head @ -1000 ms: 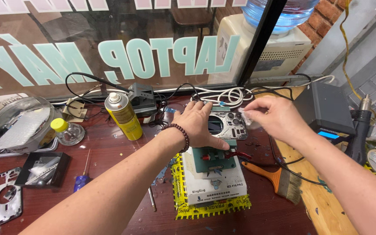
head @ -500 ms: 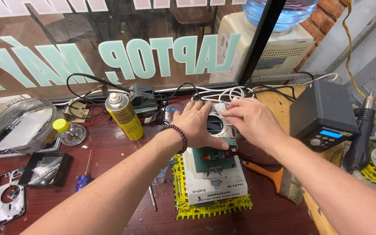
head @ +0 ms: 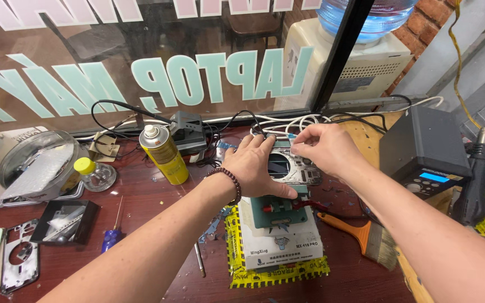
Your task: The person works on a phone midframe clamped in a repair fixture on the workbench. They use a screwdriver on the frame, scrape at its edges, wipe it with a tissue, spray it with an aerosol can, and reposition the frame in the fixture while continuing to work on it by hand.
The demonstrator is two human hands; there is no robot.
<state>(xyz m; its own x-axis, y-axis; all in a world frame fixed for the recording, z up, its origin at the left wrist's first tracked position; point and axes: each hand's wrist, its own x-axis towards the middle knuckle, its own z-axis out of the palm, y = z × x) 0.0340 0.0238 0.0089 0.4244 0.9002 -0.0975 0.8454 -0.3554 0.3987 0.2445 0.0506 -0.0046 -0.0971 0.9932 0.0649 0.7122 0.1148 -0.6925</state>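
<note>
Two hands are in view: the left hand (head: pixel 255 165) and the right hand (head: pixel 322 147), both at 12 o'clock of the single green clamp fixture (head: pixel 279 210). One yellow spray can (head: pixel 164 154) stands at 9 o'clock of the hands. One small yellow-capped bottle (head: pixel 95 174), one blue screwdriver (head: pixel 111 235), one orange-handled brush (head: pixel 363 235), one soldering station (head: pixel 425 148), one water bottle (head: pixel 366 12).

Pale green and pink window lettering (head: pixel 220 78) beyond hands. Yellow spray can (head: pixel 164 154) left of left hand (head: pixel 259 168). White box (head: pixel 282 244), yellow-black tape, below. Blue screen (head: pixel 434 177) right of right hand (head: pixel 324 147).
</note>
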